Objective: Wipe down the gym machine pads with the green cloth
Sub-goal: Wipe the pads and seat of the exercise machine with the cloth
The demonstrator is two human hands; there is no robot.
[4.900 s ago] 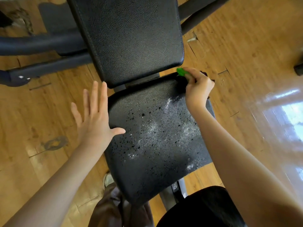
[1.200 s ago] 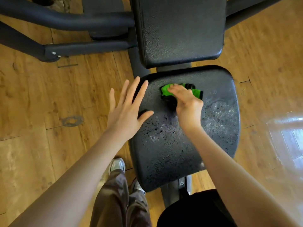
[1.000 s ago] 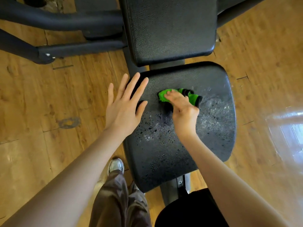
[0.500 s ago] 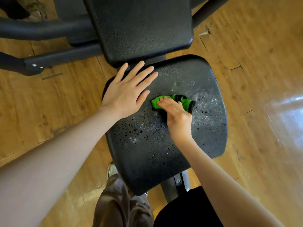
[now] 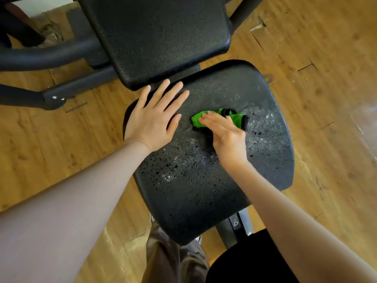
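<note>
Wooden floor [image 5: 40,123] surrounds the black seat pad [image 5: 204,190], where the left hand [image 5: 153,121] lies flat, fingers spread, and just right the right hand [image 5: 226,135] presses straight fingers onto the green cloth [image 5: 199,120] mid-pad, wet speckles beyond.

Green cloth [image 5: 219,118] with black edging on black, white-speckled seat pad [image 5: 204,180]

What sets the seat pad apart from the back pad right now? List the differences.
The seat pad is speckled with wet droplets and whitish streaks; the back pad looks dry and even. Both hands rest on the seat pad, the left hand flat and the right hand pressing the green cloth; nothing touches the back pad. Both are black, textured padding.
</note>
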